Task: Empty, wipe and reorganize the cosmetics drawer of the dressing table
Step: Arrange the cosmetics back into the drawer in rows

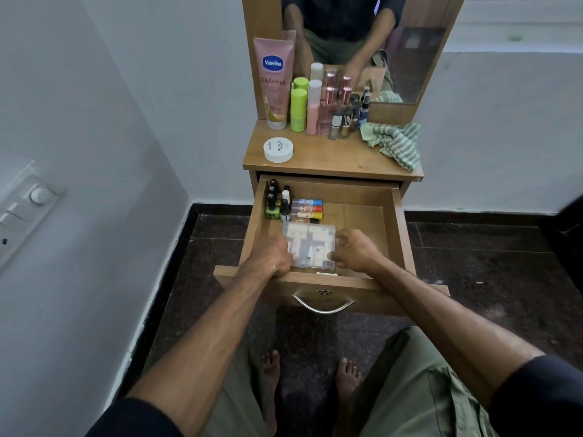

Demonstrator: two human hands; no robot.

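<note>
Box (310,246) of clear plastic was gripped at the drawer (398,222) front edge, left hand (272,254) curled on its left side, right hand (355,250) pinching its right; it was best set level, flush to the front-left corner.

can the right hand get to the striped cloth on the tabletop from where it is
Probably yes. The right hand is down in the open drawer, and the cloth lies uncovered at the tabletop's right edge, with nothing between them.

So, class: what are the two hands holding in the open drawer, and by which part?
Both hold the clear plastic case: the left hand grips its left edge, the right hand its right edge.
</note>
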